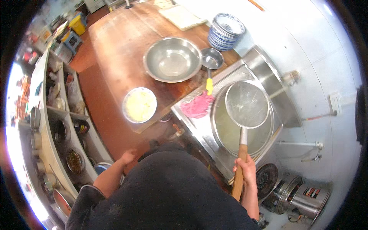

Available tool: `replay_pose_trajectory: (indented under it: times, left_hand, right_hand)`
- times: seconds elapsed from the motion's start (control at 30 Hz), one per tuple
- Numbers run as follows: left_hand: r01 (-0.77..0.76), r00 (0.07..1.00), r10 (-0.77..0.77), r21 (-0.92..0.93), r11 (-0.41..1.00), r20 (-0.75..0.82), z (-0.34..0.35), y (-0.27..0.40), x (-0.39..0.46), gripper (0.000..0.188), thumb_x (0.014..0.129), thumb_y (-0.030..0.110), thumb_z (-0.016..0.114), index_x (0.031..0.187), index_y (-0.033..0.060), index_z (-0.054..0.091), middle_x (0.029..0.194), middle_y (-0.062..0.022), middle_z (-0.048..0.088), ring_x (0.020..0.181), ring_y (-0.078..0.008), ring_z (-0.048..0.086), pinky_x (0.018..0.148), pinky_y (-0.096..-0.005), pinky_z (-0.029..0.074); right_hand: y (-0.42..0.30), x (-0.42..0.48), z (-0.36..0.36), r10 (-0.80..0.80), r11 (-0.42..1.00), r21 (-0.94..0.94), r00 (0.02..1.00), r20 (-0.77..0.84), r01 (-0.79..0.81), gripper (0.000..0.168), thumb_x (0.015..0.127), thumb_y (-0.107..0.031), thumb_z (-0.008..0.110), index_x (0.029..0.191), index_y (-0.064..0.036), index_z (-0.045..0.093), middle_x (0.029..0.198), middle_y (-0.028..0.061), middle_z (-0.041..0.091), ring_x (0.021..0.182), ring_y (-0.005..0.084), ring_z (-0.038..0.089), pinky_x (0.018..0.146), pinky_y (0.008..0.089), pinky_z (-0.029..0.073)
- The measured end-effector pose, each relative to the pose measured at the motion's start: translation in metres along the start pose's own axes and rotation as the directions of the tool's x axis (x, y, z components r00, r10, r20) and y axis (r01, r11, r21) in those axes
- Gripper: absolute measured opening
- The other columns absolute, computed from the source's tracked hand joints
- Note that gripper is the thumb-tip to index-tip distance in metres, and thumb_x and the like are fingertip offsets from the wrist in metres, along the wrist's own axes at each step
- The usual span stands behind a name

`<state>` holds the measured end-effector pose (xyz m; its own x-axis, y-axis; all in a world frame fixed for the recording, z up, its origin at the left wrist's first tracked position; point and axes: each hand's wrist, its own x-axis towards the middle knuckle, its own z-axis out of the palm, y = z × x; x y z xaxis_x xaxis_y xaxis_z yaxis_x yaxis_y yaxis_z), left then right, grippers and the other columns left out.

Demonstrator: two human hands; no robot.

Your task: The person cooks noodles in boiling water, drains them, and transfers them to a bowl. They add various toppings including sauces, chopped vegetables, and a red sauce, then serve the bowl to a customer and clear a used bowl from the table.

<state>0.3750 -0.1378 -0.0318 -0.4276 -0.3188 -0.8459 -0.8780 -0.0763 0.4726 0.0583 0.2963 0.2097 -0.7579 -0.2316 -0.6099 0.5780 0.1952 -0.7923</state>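
My right hand grips the wooden handle of a round wire-mesh strainer. The strainer's mesh is over a large round metal pot of cloudy liquid, set into a stainless steel stove top. It looks bare, and some of the pot's far side is hidden beneath it. My left hand hangs low at my left side, over the red floor. Its fingers are blurred and no object shows in it. Nearest to it on the table corner is a white bowl of pale yellow food.
A wooden table carries a wide steel basin, a ladle with yellow on its handle, and stacked blue-and-white bowls. A pink cloth lies beside the pot. Shelving stands left; a steel canister is at right.
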Motion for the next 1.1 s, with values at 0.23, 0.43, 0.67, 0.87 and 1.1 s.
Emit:
replay_pose_trajectory:
  times: [0.23,0.43,0.67,0.87,1.1]
  left_hand:
    - [-0.028,0.999,0.025,-0.080,0.996,-0.039,-0.059,-0.032,-0.002,0.039,0.085,0.008,0.054,0.123,0.0016,0.053,0.096,-0.0132,0.065,0.082,-0.0178,0.062,0.071,-0.0315,0.050]
    - [-0.112,0.978,0.027,-0.415,0.903,-0.205,-0.093,-0.124,0.005,0.033,0.084,0.006,0.056,0.116,-0.0019,0.055,0.091,-0.0109,0.064,0.079,-0.0187,0.061,0.067,-0.0321,0.050]
    - [0.116,0.973,-0.191,-0.446,0.887,-0.127,-0.108,-0.181,-0.052,0.042,0.081,0.000,0.053,0.122,0.0032,0.050,0.086,-0.0092,0.063,0.072,-0.0189,0.060,0.052,-0.0330,0.046]
    - [0.190,0.968,-0.240,-0.420,0.887,-0.070,-0.090,-0.186,-0.046,0.040,0.081,0.002,0.052,0.120,0.0031,0.053,0.088,-0.0103,0.064,0.074,-0.0199,0.061,0.057,-0.0329,0.048]
    - [-0.134,0.964,0.108,-0.093,0.987,-0.243,-0.066,-0.156,0.031,0.033,0.083,0.003,0.049,0.116,0.0032,0.057,0.093,-0.0120,0.065,0.081,-0.0215,0.063,0.067,-0.0334,0.052]
  right_hand:
    - [-0.062,0.083,0.151,-0.100,0.993,-0.031,0.963,0.251,0.112,0.030,0.085,-0.011,0.059,0.112,-0.001,0.052,0.079,0.0055,0.059,0.053,0.0138,0.055,0.049,0.0255,0.046]
    - [-0.023,0.218,0.278,-0.030,0.997,-0.046,0.915,0.402,0.053,0.023,0.084,-0.014,0.064,0.100,-0.001,0.055,0.081,0.0078,0.063,0.057,0.0163,0.060,0.052,0.0294,0.049]
    - [0.008,0.284,0.309,0.028,0.997,-0.076,0.906,0.422,0.005,0.024,0.083,-0.014,0.065,0.100,0.000,0.056,0.083,0.0110,0.065,0.062,0.0200,0.063,0.057,0.0317,0.050]
    - [-0.043,0.239,0.277,0.027,0.819,-0.519,0.886,0.462,0.245,0.033,0.085,-0.020,0.062,0.108,0.002,0.055,0.090,0.0107,0.065,0.072,0.0182,0.063,0.061,0.0311,0.052]
    - [-0.190,0.233,-0.022,-0.360,0.253,-0.947,0.928,0.099,0.199,0.044,0.082,-0.022,0.062,0.121,-0.003,0.055,0.101,0.0178,0.066,0.089,0.0265,0.064,0.080,0.0356,0.050]
